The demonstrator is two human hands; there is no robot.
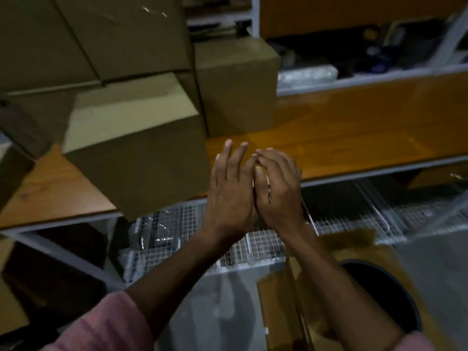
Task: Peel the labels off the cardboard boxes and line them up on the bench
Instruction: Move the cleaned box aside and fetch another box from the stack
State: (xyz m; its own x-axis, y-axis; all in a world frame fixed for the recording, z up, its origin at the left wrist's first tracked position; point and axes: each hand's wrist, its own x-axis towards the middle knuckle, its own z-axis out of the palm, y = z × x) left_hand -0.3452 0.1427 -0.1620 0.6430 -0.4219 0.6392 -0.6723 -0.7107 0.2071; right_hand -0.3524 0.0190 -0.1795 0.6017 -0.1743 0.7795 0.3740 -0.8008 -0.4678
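Boxes fill the upper left of the frame: a tall stack (83, 36) at the top, a tilted box (136, 158) below it whose lower corner hangs past the bench edge, and a smaller box (238, 89) standing upright at upper centre. No label can be made out on any face that shows; the picture is dim and blurred.

Running from the left edge to the right across the middle is the orange bench (354, 138), its pale front rim just beyond the hands. A shelf (354, 79) with dark, unclear items sits above it at upper right. Wire mesh baskets (253, 244) lie below the bench at centre, and a dark round bin (385, 287) shows at lower right.

Both forearms rise from the bottom edge and meet at centre frame, pink sleeves (106, 325) at the lower corners. The left hand (230, 193) is held back-up with its fingers straight and slightly spread, pointing away over the bench edge. The right hand (278, 188) presses against its side, fingers bent inward so their tips touch the left forefinger. Whether anything is pinched between the two hands I cannot tell; the contact is hidden by the fingers.

The tilted box lies just left of the left hand, near but apart from it. The smaller box stands beyond the fingertips.
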